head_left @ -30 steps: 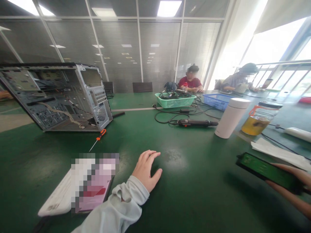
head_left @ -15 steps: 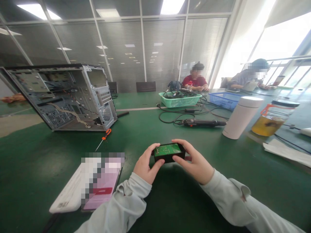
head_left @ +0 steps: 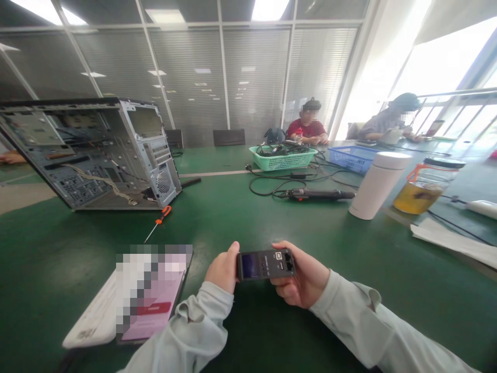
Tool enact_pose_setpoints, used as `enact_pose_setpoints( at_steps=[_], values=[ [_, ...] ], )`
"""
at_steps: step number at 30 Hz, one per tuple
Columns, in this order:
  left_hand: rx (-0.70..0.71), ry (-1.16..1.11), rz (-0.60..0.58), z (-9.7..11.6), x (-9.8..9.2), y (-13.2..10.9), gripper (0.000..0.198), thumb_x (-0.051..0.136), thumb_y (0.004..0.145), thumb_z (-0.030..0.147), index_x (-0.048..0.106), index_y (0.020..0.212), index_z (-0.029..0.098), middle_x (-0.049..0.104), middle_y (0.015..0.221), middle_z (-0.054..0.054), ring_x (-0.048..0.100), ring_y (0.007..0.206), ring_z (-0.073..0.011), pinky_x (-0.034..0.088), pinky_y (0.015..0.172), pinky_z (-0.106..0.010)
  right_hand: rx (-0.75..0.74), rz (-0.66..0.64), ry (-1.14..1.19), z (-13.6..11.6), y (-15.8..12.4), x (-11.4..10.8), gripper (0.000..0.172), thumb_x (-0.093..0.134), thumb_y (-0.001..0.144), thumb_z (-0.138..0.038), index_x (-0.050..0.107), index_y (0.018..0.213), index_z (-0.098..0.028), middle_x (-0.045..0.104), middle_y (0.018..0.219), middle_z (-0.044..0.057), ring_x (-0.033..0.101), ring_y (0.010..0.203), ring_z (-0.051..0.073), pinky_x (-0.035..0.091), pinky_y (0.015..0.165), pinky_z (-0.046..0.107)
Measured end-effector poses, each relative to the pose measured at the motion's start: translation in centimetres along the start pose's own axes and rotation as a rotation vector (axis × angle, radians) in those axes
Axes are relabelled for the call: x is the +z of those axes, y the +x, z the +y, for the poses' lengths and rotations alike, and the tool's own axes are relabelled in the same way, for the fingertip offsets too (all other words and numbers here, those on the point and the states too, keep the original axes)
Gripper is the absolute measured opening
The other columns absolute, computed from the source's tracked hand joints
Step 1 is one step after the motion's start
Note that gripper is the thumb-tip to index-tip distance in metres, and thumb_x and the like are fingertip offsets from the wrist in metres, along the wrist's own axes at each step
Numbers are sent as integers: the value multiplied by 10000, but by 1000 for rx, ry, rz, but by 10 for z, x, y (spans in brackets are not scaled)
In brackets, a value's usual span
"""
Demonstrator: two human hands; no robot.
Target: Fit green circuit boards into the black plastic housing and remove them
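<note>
The left hand (head_left: 221,272) and right hand (head_left: 308,274) grip the box (head_left: 266,265) by its two ends, fingers (head_left: 287,291) bent, screen (head_left: 250,266) showing, over the counter's (head_left: 217,223) near middle. It looks like a checking step; the next move calls for a steady hold.

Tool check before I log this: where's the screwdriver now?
Head view, left of centre: the screwdriver lies on the table, its orange handle by the PC case's lower right corner, its tip toward the phone.
</note>
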State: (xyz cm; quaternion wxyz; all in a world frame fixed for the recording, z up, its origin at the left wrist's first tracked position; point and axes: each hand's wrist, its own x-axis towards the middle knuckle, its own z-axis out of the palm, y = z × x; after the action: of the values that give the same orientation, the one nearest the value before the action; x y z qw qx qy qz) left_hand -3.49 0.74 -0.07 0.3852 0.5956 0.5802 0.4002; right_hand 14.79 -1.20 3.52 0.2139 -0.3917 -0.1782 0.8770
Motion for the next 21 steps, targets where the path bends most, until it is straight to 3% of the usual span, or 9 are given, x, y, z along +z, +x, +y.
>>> enact_pose_setpoints(
  at_steps=[3,6,8,10,12,15,18,21],
  values=[
    [-51,27,-57,4,2,0,551,289,814,536,490,417,211,440,324,2,452,373,-150,357,445,-262,-5,21,-49,0,2,-2,544,85,951,-549,384,743,-145,338,495,-16,381,350,99,312,306,132],
    [-84,-5,-71,9,2,1,543,244,808,547,453,437,210,432,354,6,437,381,-148,351,439,-266,-148,99,-225,1,7,-4,449,183,948,-492,408,834,-122,459,616,38,499,438,127,405,367,157],
    [-7,-17,-31,11,2,0,463,289,795,540,458,520,208,476,444,12,488,469,-160,386,484,-266,-288,148,-282,2,10,-6,320,301,918,-435,390,959,-131,493,696,49,547,492,155,431,392,170],
    [139,15,-3,12,4,-2,334,375,781,502,468,642,212,516,553,29,521,563,-159,414,539,-255,-463,191,-340,3,11,-10,317,429,847,-401,352,1048,-168,497,765,36,569,551,172,456,427,185],
    [274,121,-38,10,4,-5,223,458,768,441,477,765,219,542,619,43,540,584,-149,431,572,-250,-638,219,-389,2,9,-15,457,568,732,-374,356,1097,-199,486,846,26,572,656,180,489,494,207],
    [475,393,-70,10,2,-9,280,601,706,394,478,883,216,607,752,7,603,661,-188,474,630,-304,-998,214,-737,0,4,-26,622,639,665,-299,361,1213,-198,466,969,39,528,821,186,500,701,273],
    [762,574,-5,14,-3,-10,273,641,711,317,488,906,204,642,947,-71,632,843,-234,505,716,-352,-1297,309,-1296,-2,-2,-32,503,610,717,-214,409,1177,-174,473,1029,57,488,925,206,423,855,335],
    [1066,661,118,23,-5,-13,136,563,795,227,515,917,190,643,1019,-106,615,962,-226,498,809,-337,-1398,502,-1619,-1,-3,-29,366,592,689,-99,443,1016,-171,479,1052,54,454,989,230,407,875,359]
  ],
)
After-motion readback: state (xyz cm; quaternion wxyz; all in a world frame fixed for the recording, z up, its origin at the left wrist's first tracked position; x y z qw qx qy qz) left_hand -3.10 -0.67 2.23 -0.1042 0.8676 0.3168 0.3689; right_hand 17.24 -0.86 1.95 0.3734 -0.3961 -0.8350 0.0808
